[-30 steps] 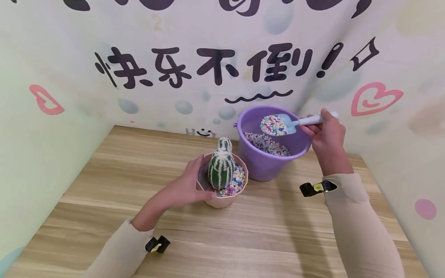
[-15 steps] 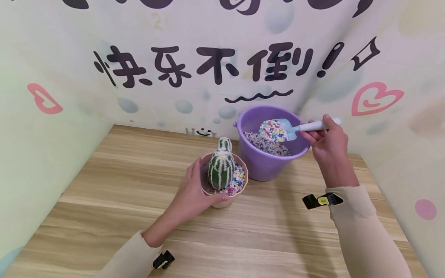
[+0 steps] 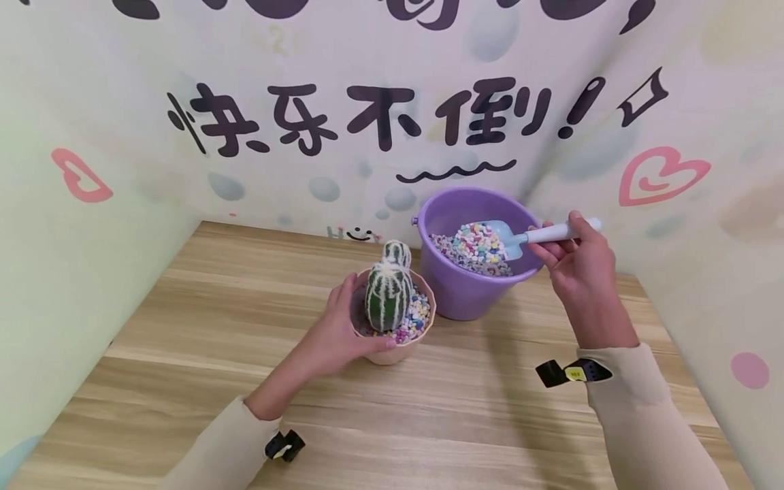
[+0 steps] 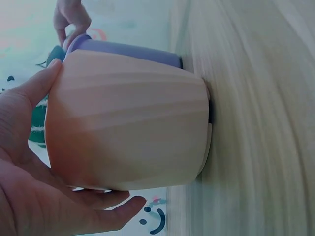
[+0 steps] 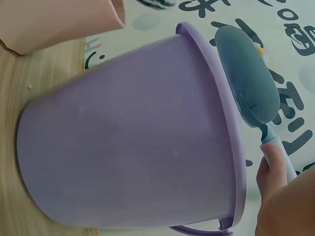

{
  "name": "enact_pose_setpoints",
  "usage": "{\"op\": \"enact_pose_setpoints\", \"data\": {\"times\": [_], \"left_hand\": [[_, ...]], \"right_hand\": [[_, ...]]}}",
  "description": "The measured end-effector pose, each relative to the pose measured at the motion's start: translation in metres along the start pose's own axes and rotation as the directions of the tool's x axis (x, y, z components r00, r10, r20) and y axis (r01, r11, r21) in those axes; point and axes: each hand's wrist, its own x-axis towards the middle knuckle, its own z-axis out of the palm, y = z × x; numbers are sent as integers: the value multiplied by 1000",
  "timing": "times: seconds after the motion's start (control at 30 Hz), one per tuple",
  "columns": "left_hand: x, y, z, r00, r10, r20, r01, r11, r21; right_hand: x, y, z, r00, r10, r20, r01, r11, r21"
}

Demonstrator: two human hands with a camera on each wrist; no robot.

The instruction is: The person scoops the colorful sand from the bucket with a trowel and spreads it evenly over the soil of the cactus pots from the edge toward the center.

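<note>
"Right hand (image 3: 580, 275): is it holding anything?"

"Yes, its thumb and fingers are clamped on the white handle of a light-blue scoop (image 3: 512, 249). The blade, heaped with multicoloured pebbles (image 3: 480, 242), is over the mouth of the purple bucket (image 3: 462, 289)."

"Does the blade touch the loose fill (image 3: 444, 246) inside?"

"I can't tell. From the head view it covers part of that fill, and the right wrist view shows just the scoop's underside, with the bucket's wall hiding whatever lies within."

"And the left hand (image 3: 333, 338)?"

"Clamped round the left side of the pale pink flowerpot (image 4: 128, 120), thumb across the front of the rim. The pot stands on the wood-grain table (image 3: 429, 422), just beside the bucket; whether the two touch is unclear."

"What's in the pot?"

"A green cactus (image 3: 388, 299) with whitish ribs, and bright pebbles (image 3: 418, 318) on its right. The left of the interior is shadowed and hard to make out. In the right wrist view, pot and cactus are both cut off."
</note>
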Motion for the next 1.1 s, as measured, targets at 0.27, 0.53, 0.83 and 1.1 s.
{"op": "enact_pose_setpoints", "data": {"times": [0.27,0.53,0.83,1.1], "left_hand": [[7,-4,-9,996,53,71,-49,997,-54],[14,-9,-18,985,83,150,-71,994,-84],[18,-14,-29,969,80,234,-45,988,-150],[23,-17,-37,934,102,343,-9,965,-263]], "right_hand": [[-9,6,-5,1000,11,16,-11,1000,11],[-21,14,-9,998,35,54,-36,999,18],[-30,20,-13,996,61,62,-62,998,19],[-33,24,-19,993,86,78,-88,996,25]]}}
